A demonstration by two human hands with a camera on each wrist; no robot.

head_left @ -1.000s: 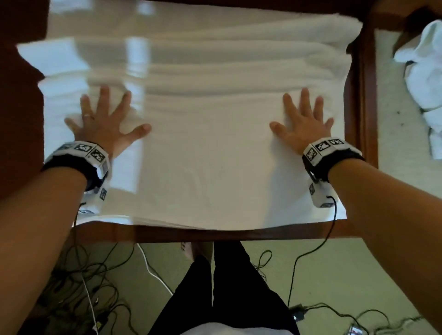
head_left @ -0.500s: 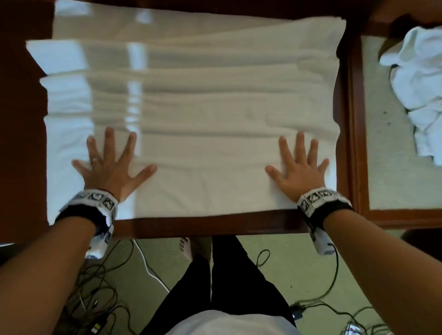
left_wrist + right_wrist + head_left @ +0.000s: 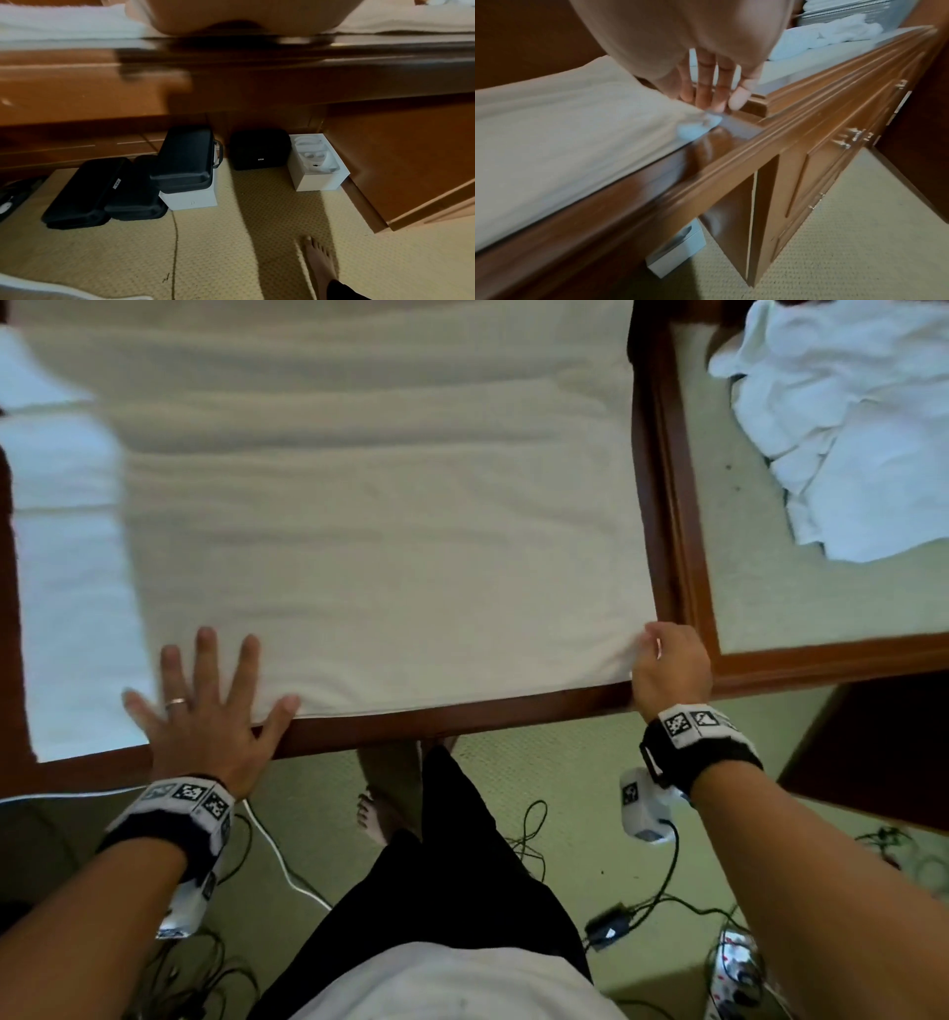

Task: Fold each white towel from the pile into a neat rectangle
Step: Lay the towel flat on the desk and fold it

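Note:
A large white towel (image 3: 380, 531) lies spread flat over the wooden table (image 3: 462, 716), with soft ridges across it. My left hand (image 3: 221, 690) presses flat on the towel's near edge, fingers spread wide. My right hand (image 3: 652, 657) is at the near right corner, fingers curled, pinching the cloth so that it puckers. In the right wrist view the fingers (image 3: 706, 87) point down onto that lifted corner of the towel (image 3: 564, 125). The left wrist view shows only my left palm (image 3: 244, 16) at the table's edge.
A crumpled pile of white towels (image 3: 847, 418) lies on the adjoining surface to the right, past a raised wooden rim (image 3: 672, 505). Black cases (image 3: 180, 160) and white boxes (image 3: 318, 176) sit under the table. Cables (image 3: 662, 901) trail on the carpet by my feet.
Both hands have slid back over the towel to its near edge. The right hand went from flat to pinching the near right corner. The left hand stays flat.

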